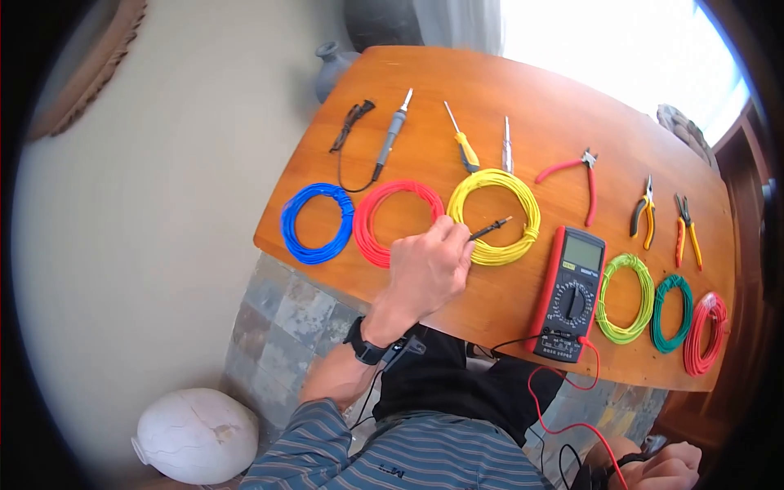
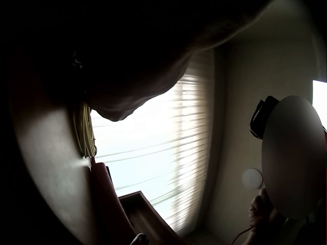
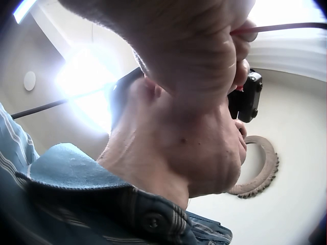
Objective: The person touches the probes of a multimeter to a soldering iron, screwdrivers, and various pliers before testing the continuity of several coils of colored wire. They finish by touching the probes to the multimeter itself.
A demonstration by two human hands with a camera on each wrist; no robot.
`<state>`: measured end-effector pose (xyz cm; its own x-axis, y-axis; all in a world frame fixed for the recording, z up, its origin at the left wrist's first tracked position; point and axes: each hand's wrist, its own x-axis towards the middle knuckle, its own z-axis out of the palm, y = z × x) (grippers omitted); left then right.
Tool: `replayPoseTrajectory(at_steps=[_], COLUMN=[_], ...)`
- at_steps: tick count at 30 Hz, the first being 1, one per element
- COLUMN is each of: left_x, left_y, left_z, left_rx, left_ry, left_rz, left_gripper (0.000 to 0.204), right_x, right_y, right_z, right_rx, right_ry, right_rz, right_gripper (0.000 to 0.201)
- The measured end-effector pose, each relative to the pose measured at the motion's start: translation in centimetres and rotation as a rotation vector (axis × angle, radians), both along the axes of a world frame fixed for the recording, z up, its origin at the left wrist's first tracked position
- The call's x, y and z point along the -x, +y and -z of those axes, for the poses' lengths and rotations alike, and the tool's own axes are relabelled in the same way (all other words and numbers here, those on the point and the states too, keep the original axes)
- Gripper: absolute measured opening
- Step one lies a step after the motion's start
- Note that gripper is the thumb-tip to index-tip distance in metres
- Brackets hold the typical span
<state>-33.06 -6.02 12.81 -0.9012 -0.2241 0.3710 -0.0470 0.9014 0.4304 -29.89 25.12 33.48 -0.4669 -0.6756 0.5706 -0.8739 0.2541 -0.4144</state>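
Note:
My left hand (image 1: pixel 431 263) pinches a black test probe (image 1: pixel 490 229), its tip pointing right over the yellow wire coil (image 1: pixel 532 233). In the left wrist view that hand (image 2: pixel 138 76) is a dark shape above the coil (image 2: pixel 85 132). A red-and-black multimeter (image 1: pixel 575 304) lies to the right, with black and red leads at its lower end. Low at the right edge, my right hand (image 1: pixel 668 469) is curled, well away from the table top. In the right wrist view its fingers (image 3: pixel 242 51) grip a red test lead (image 3: pixel 276 28).
Blue (image 1: pixel 287 224) and red coils (image 1: pixel 363 224) lie left of the hand. Behind are a soldering iron (image 1: pixel 394 135), screwdriver (image 1: pixel 465 149) and red-handled cutters (image 1: pixel 590 184). Pliers (image 1: pixel 648 214) and several smaller coils (image 1: pixel 649 298) lie right. The red lead (image 1: pixel 563 429) hangs past the table's front edge.

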Motion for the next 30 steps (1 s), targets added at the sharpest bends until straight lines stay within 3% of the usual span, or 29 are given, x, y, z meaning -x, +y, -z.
replayPoseTrajectory(at_steps=[6,9,10,14,16,21,25,30], left_x=[0.0,0.0,0.0,0.2,0.1,0.0,0.0,1.5], left_y=[-0.1,0.0,0.0,-0.3,-0.6,-0.7,-1.3,-3.2], left_z=[0.4,0.3,0.3,0.3,0.0,-1.2,-2.2,-4.5], left_rx=[0.011,-0.002,-0.013,0.002,-0.028,-0.097,-0.116,-0.044], left_ry=[0.051,0.033,0.018,0.017,0.022,-0.007,0.029,0.062], left_rz=[-0.002,0.012,0.01,0.006,0.049,0.065,0.071,-0.05], left_gripper=[0.013,0.012,0.012,0.011,0.011,0.011,0.011,0.011], right_x=[-0.7,1.2,1.3,1.9,1.1,5.2,8.7,15.2], right_y=[0.2,0.0,-0.4,-0.9,-2.5,-3.7,-4.7,-8.2], right_z=[1.0,0.7,0.6,1.8,2.8,4.2,5.5,9.5], right_rx=[0.174,0.132,0.089,-0.032,0.05,0.108,0.112,0.086], right_ry=[0.05,0.029,0.029,0.052,0.073,-0.01,-0.146,-0.104], right_rz=[0.054,-0.197,-0.185,0.038,0.389,0.42,0.327,0.155], right_gripper=[0.046,0.037,0.039,0.054,0.019,0.029,0.025,0.011])
